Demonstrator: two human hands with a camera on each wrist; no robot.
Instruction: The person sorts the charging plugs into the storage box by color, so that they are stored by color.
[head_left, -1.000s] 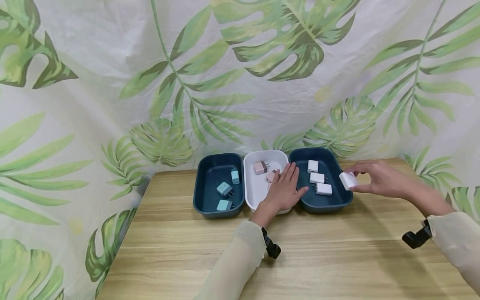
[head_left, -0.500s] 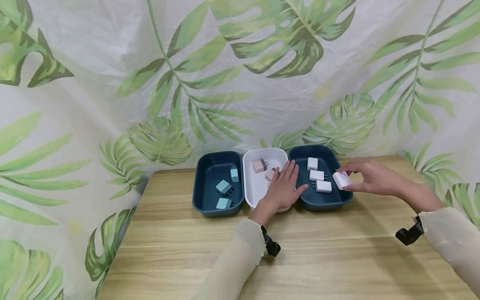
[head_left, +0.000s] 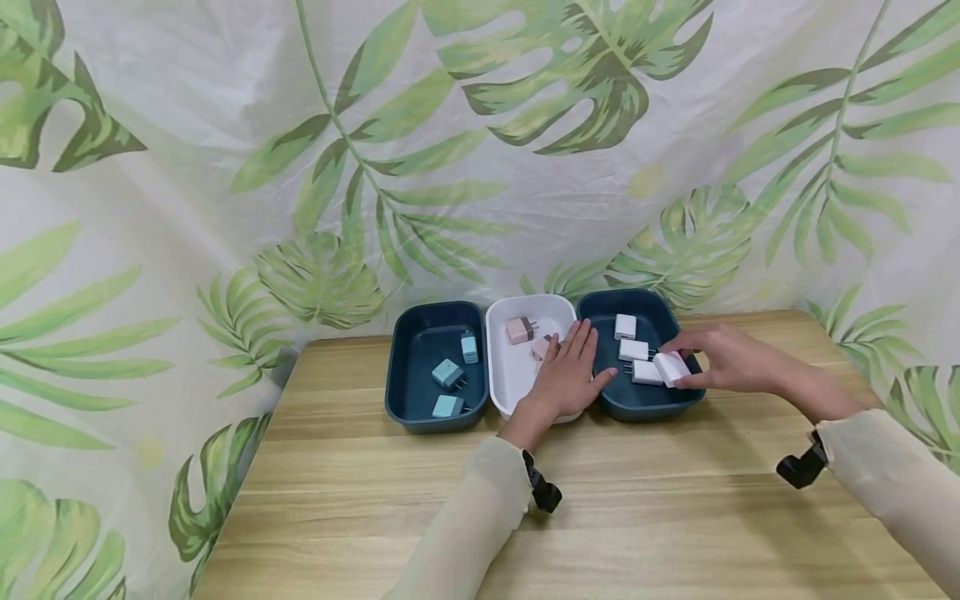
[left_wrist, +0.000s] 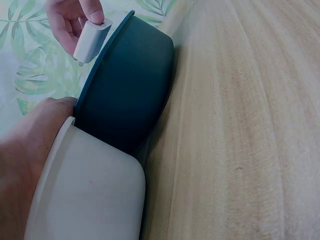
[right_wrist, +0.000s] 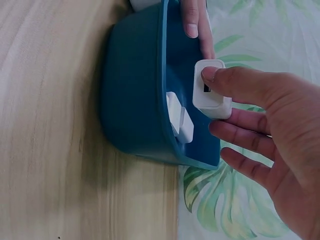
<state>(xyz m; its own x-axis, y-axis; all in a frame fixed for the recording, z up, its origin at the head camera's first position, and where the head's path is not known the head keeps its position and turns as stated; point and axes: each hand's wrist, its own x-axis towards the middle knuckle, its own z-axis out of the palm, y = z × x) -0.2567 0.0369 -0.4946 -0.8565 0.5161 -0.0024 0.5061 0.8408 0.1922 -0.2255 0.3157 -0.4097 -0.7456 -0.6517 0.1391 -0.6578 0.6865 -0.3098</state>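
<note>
My right hand pinches a white USB charger between thumb and fingers, over the right side of the right-hand dark blue bin. Its USB port faces the right wrist camera. Several white chargers lie in that bin. My left hand rests with straight fingers across the adjoining rims of the white bin and the right blue bin. Pink chargers lie in the white bin, one of them partly hidden by the left fingers.
Left of the white bin stands another dark blue bin with teal chargers. The three bins sit side by side on a wooden table, against a leaf-patterned cloth. A black wrist camera hangs at the left sleeve.
My right hand has moved left with the white charger, from the bin's right rim to over its inside, near the other white chargers. The left hand has stayed in place.
</note>
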